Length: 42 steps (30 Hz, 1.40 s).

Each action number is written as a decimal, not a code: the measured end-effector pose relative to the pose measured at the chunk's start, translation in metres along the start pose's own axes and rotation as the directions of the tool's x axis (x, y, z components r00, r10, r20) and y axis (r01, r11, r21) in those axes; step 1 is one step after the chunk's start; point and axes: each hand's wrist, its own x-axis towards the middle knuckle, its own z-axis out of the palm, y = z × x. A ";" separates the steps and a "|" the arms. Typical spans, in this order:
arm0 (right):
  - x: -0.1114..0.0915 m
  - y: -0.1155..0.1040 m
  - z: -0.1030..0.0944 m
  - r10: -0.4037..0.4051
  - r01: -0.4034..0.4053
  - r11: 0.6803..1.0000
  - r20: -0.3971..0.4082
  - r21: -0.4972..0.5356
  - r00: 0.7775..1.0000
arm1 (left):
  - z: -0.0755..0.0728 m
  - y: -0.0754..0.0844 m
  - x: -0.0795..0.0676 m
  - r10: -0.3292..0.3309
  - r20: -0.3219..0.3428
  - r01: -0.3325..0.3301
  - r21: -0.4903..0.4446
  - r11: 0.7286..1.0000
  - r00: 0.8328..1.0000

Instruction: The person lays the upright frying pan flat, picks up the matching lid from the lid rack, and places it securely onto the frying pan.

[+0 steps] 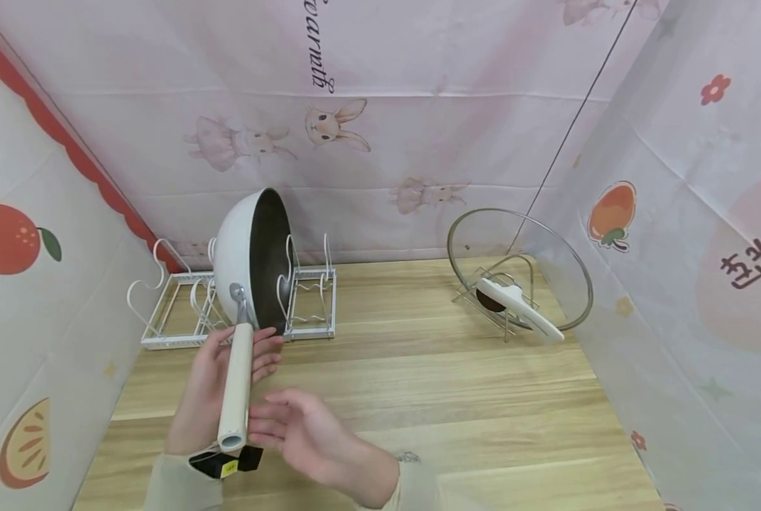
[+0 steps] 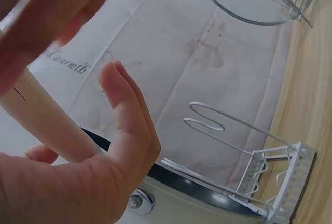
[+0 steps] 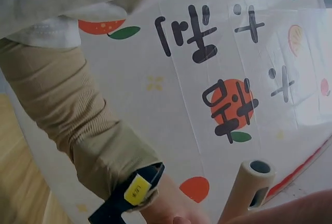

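Observation:
A white frying pan [image 1: 230, 245] with a dark inside stands on its edge in a white wire rack [image 1: 310, 333], its cream handle [image 1: 236, 383] pointing towards me. My left hand [image 1: 206, 380] is under the handle near the pan, with the thumb on one side and loosely bent fingers [image 2: 129, 115] on the other. By the handle's hollow end is my right hand [image 1: 313, 434], palm turned inward, its relaxed fingertips right at the handle's side. In the right wrist view, the handle's end [image 3: 259, 167] rises beside the left wrist.
A glass lid [image 1: 515, 301] with a white handle leans in a wire stand [image 1: 506, 330] at the back right. Printed cloth walls [image 1: 387, 128] enclose the wooden tabletop [image 1: 431, 397] at the back and both sides. Several rack dividers rise beside the pan.

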 end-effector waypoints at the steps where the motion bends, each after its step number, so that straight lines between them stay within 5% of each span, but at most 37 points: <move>1: 0.001 0.002 0.002 0.011 -0.011 1.000 0.001 0.003 1.000 | 0.001 0.000 0.000 -0.004 -0.006 0.004 -0.016 1.000 1.000; 6: 0.004 0.008 0.014 0.062 -0.063 0.998 0.037 0.027 0.997 | 0.006 0.001 0.003 -0.019 -0.014 0.018 -0.090 0.996 1.000; 16: 0.017 0.006 0.035 0.021 -0.035 0.984 0.082 0.175 0.996 | 0.005 -0.001 0.010 -0.018 0.070 0.035 -0.255 0.966 0.997; 25: 0.032 0.006 0.046 0.114 -0.125 0.961 0.059 0.245 0.992 | -0.004 -0.002 0.010 -0.024 0.188 0.093 -0.371 0.924 0.982; 32: 0.040 0.009 0.051 0.182 -0.177 0.945 0.008 0.274 0.983 | -0.007 -0.001 0.011 -0.009 0.202 0.088 -0.386 0.918 0.979; 42: 0.044 0.012 0.054 0.187 -0.197 0.945 0.065 0.262 0.980 | -0.005 -0.001 0.016 -0.017 0.247 0.125 -0.430 0.894 0.969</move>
